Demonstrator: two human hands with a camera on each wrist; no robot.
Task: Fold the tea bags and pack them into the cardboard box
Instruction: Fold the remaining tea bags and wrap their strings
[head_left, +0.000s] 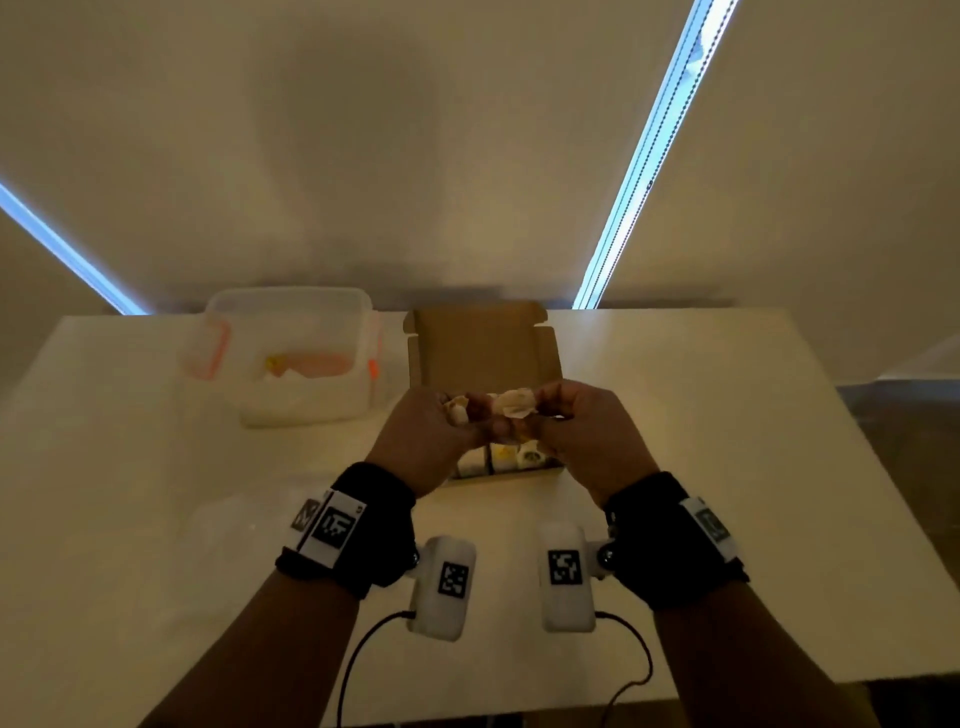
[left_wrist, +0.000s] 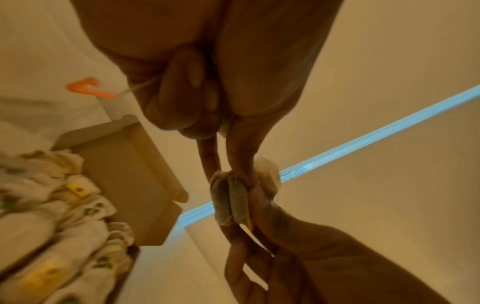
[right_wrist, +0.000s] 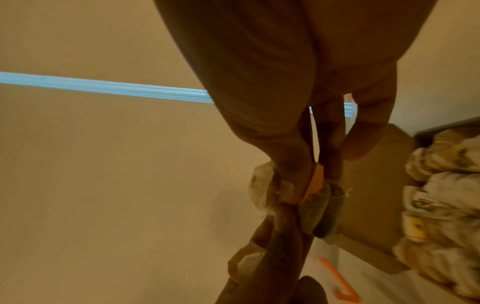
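Note:
Both hands meet above the open cardboard box (head_left: 485, 343) and pinch one folded tea bag (head_left: 514, 402) between their fingertips. My left hand (head_left: 441, 431) holds its left side, my right hand (head_left: 576, 421) its right side. In the left wrist view the tea bag (left_wrist: 230, 200) shows as two greenish pouches pressed together, with a yellow tag (left_wrist: 249, 223) beside them. In the right wrist view the tea bag (right_wrist: 320, 207) sits under my thumb, against the yellow tag (right_wrist: 315, 180). Several packed tea bags (left_wrist: 64, 207) fill the box (right_wrist: 374, 205).
A clear plastic container (head_left: 291, 358) with orange clips stands left of the box on the white table (head_left: 727, 441). A clear plastic sheet (head_left: 228, 525) lies near my left wrist. Window blinds hang behind the table's far edge.

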